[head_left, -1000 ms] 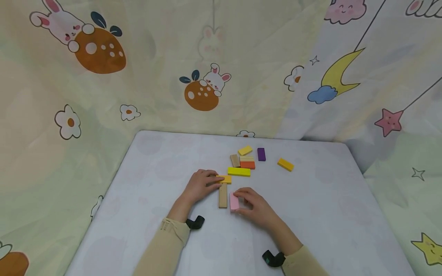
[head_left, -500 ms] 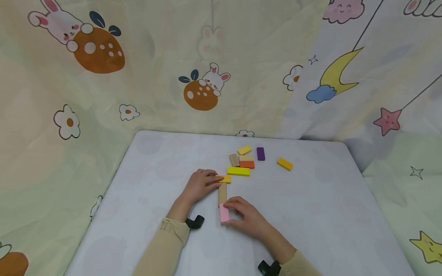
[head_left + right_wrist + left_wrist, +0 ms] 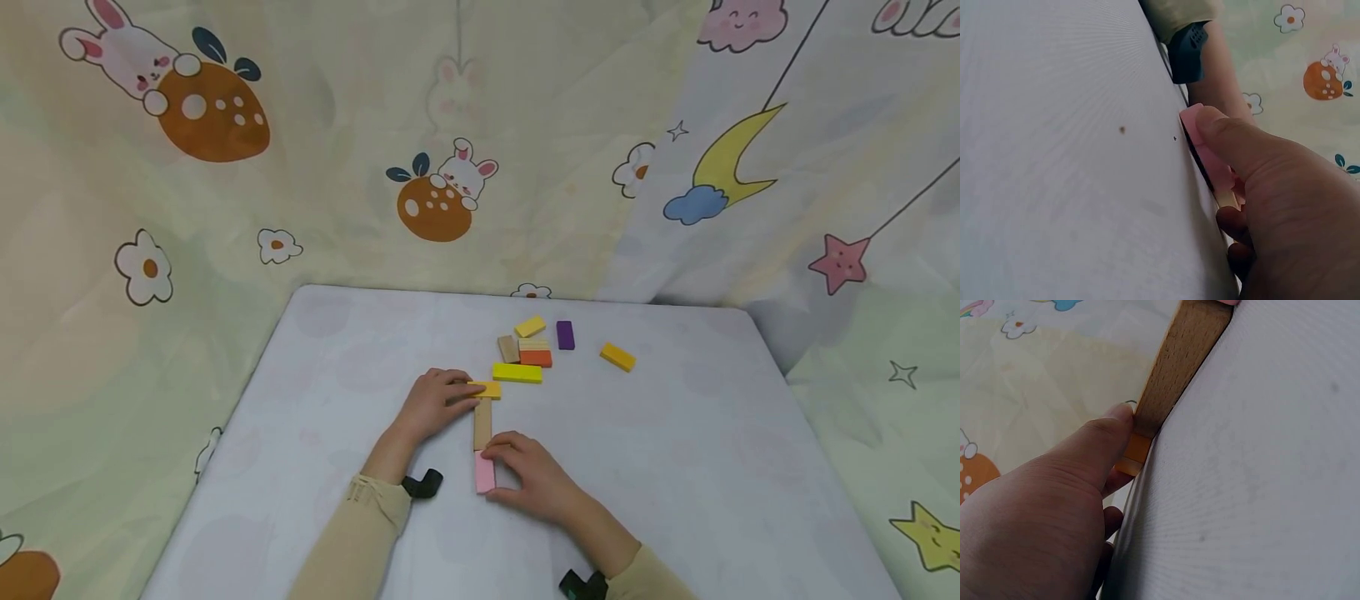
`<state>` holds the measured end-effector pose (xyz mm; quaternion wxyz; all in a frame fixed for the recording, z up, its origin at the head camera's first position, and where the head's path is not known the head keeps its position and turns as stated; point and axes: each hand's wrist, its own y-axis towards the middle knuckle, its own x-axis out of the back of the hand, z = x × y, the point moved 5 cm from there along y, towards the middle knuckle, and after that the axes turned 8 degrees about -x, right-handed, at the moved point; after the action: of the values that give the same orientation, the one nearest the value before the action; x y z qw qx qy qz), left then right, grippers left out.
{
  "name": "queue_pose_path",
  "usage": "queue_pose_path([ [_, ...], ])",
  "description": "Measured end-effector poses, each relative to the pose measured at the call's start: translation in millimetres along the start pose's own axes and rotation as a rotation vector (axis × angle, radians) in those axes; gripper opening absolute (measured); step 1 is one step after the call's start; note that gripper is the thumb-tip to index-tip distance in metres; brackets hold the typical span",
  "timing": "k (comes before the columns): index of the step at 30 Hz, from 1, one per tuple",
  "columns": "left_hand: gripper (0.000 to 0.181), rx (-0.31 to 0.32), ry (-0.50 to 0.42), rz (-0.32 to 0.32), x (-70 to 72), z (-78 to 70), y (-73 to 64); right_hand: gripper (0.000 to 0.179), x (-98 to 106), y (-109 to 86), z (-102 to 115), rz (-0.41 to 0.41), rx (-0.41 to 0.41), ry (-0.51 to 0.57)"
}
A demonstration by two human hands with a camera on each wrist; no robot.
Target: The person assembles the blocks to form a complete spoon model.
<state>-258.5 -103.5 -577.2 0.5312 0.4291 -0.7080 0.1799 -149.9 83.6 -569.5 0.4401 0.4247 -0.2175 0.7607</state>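
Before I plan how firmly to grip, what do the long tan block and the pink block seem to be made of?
Long tan block: wood, seemingly bare and matte; the left wrist view shows fine dark grain flecks along its side.
Pink block: perhaps painted wood, with an even, opaque colour; no grain shows, so plastic can't be ruled out.

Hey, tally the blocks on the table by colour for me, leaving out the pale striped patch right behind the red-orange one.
Yellow rectangular blocks: 2
Orange-yellow rectangular blocks: 2
Tan wooden rectangular blocks: 2
Pink rectangular block: 1
Purple rectangular block: 1
Red-orange rectangular block: 1
Total: 9
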Motion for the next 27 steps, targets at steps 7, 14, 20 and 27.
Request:
queue_pose_path([
  [7, 0.036, 0.004, -0.001, 0.002, 1.5, -1.6, -1.7, 0.055, -1.4, -0.9, 2.4, 0.012, 0.023, -0.062],
  [14, 0.036, 0.01, 0.003, 0.006, 1.5, -2.4, -1.1, 0.055, -0.3, -1.7, 2.6, -0.002, 0.054, -0.072],
  [20, 0.038, 0.01, -0.015, 0.016, 2.2, -2.8, -0.9, 0.055, -0.1, -1.7, 2.6, -0.001, 0.051, -0.069],
  [27, 0.038, 0.012, -0.019, 0.002, 3.9, -4.7, -1.8, 0.056, -1.2, -1.9, 1.9, -0.009, 0.058, -0.067],
])
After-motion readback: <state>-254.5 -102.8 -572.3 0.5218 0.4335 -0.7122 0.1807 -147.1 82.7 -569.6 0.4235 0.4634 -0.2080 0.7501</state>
